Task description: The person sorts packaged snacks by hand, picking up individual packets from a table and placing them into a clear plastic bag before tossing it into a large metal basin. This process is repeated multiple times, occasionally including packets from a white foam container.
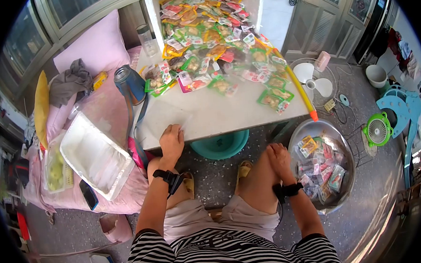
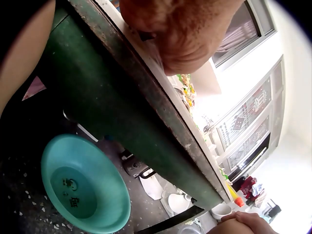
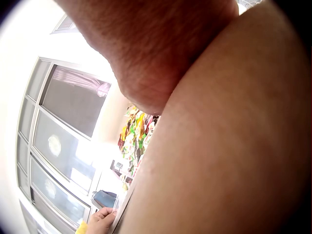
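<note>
My left hand (image 1: pixel 171 141) is at the near edge of the table, fingers curled at the edge of a clear plastic bag (image 1: pixel 168 115) that lies flat on the top. A bit of the clear film (image 2: pixel 157 54) shows beside that hand in the left wrist view. My right hand (image 1: pixel 280 161) rests on my right knee and holds nothing. Across the table, a heap of small snack packets (image 1: pixel 204 35) in green, yellow and red wrappers spills from a white foam box (image 1: pixel 153 19). Several green packets (image 1: pixel 275 98) lie apart from the heap at the right.
A metal basin (image 1: pixel 295 140) of packets stands on the floor at my right. Below the table is a teal basin (image 1: pixel 221 152). A blue flask (image 1: pixel 129 86) stands at the table's left, a white foam tray (image 1: pixel 96 155) on the pink bed. A yellow tube (image 1: pixel 300 90) runs along the right edge.
</note>
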`<state>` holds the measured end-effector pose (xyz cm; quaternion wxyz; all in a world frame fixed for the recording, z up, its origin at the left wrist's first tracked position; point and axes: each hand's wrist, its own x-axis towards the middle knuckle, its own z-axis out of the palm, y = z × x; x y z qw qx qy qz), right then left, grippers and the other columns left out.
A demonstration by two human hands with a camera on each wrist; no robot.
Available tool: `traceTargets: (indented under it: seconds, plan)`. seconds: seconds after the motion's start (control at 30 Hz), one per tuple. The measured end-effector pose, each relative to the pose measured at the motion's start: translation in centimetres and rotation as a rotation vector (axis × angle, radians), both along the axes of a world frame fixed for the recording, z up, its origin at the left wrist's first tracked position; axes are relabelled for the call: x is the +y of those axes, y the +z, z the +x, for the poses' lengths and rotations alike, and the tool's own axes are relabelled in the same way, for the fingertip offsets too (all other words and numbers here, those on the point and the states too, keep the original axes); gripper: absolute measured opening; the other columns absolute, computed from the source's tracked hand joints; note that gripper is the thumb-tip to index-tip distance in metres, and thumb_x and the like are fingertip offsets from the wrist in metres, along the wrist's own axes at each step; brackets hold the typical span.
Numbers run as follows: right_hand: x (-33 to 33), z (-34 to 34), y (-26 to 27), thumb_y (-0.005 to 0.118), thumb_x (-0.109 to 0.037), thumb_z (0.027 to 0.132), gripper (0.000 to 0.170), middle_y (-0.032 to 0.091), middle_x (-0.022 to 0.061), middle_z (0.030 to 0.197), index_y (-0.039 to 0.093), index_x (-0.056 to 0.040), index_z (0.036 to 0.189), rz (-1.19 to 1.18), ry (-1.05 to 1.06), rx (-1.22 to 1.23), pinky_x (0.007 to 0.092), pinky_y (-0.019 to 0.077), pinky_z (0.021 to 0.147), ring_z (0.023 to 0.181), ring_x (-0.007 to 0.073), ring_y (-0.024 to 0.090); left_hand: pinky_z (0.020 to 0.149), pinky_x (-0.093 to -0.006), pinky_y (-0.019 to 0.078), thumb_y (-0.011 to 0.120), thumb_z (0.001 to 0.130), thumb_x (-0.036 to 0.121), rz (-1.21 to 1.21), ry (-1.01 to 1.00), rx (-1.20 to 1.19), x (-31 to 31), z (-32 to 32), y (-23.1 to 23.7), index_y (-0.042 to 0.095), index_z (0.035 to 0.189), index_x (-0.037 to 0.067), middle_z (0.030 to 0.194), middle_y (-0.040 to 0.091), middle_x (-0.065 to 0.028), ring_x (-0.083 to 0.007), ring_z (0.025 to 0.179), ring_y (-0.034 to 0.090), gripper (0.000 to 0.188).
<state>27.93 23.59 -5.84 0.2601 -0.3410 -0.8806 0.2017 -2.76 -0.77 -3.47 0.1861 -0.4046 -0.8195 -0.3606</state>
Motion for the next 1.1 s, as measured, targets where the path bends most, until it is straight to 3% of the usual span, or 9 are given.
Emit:
traceTargets:
  seconds: [0.63, 1.1]
  plan:
    - [0.4, 0.5, -0.8, 0.049, -0.026, 0.096, 0.028, 0.064, 0.0177, 0.091, 0.067, -0.0048, 0.094, 0.053, 0.039, 0.001, 0.0486, 0.0477, 0.078, 0.085, 0.0412, 0.06, 0.068, -0.0459, 0.0485, 0.063, 0.081, 0.006, -0.031, 0.006, 0.026, 0.0, 0.2, 0.2, 0.059, 0.092, 0.004, 0.084, 0.061, -0.0158, -0.0376, 0.079, 0.06, 0.013]
    - [-0.1, 0.6, -0.2, 0.051, -0.025, 0.095, 0.026, 0.064, 0.0178, 0.091, 0.068, -0.0054, 0.094, 0.042, 0.024, 0.009, 0.048, 0.0474, 0.08, 0.086, 0.0407, 0.06, 0.068, -0.0463, 0.0485, 0.065, 0.08, 0.008, -0.014, -0.036, -0.051, -0.2, -0.9, -0.3, 0.058, 0.092, 0.004, 0.084, 0.062, -0.0171, -0.0391, 0.077, 0.061, 0.015]
